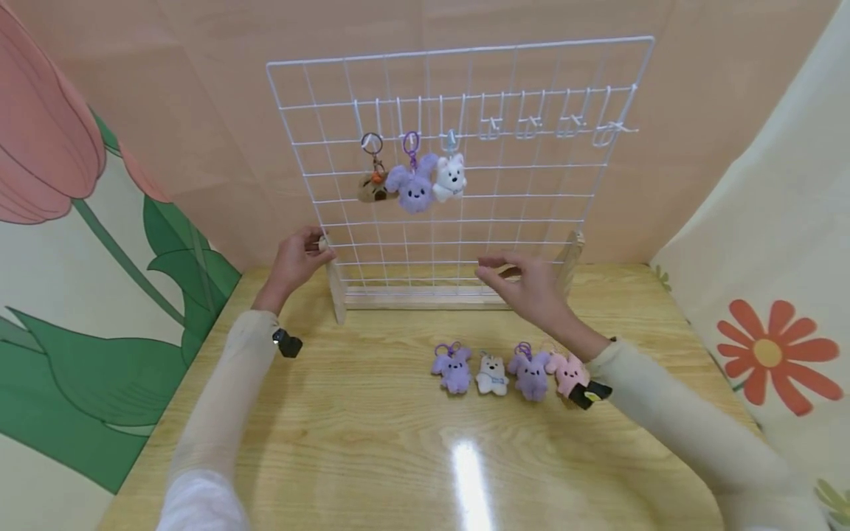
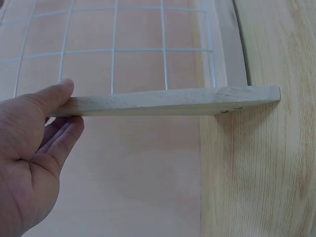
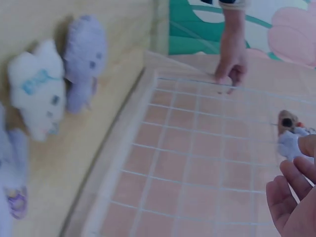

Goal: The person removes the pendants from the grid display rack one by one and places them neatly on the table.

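Observation:
My left hand (image 1: 296,258) pinches the wooden side post (image 2: 173,101) of the display stand, thumb on one face and fingers on the other. My right hand (image 1: 524,284) is in front of the lower grid, fingers loosely bent with nothing between them. On the white wire grid (image 1: 491,195), three plush keychains hang from hooks: a brown one (image 1: 372,189), a lavender long-eared one (image 1: 415,193) and a white bear (image 1: 451,178). Lying in a row on the table are two lavender plush keychains, the left one (image 1: 454,370) and the right one (image 1: 531,375), a white bear keychain (image 1: 492,375) and a pink one (image 1: 567,372).
Several bare hooks (image 1: 530,122) line the grid's right side. The stand's wooden base bar (image 1: 425,301) rests on the wood-grain table (image 1: 372,442). Behind it hangs a peach backdrop (image 1: 199,110), with flower-printed cloth (image 1: 764,354) at the right.

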The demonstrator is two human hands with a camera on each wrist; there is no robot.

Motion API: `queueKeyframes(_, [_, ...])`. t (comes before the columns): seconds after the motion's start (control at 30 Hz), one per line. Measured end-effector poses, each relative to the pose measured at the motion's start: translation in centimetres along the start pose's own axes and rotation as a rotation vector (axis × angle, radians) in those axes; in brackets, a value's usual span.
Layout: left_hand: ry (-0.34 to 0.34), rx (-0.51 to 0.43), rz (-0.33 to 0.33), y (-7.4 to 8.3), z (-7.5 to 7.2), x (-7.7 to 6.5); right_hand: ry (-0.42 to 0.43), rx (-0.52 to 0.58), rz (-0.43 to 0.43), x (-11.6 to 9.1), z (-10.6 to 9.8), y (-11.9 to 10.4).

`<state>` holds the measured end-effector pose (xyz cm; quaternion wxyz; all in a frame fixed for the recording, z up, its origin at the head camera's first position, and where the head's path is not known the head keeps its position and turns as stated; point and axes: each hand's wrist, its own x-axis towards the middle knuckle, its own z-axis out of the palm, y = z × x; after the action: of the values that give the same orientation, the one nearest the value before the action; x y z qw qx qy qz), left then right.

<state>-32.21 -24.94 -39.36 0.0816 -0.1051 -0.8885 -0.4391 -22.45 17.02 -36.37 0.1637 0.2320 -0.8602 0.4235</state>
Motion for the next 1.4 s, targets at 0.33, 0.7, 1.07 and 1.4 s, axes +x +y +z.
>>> queueKeyframes(0.33, [-0.004,0.002,-0.009,0.0,-0.1,-0.1,0.154,-0.017,-0.056,4.2,-2.1,-2.8])
queueKeyframes(0.7, [-0.009,0.008,-0.010,-0.2,-0.1,-0.1,0.242,0.039,-0.016,8.6,-2.6,-5.0])
queueKeyframes(1.07, [-0.004,-0.008,-0.032,-0.1,0.0,-0.1,0.332,0.069,-0.041,11.8,-1.4,-5.6])
queueKeyframes(1.4, [-0.006,-0.015,-0.036,-0.2,0.0,0.1,0.412,0.076,-0.003,13.6,-0.1,-6.0])
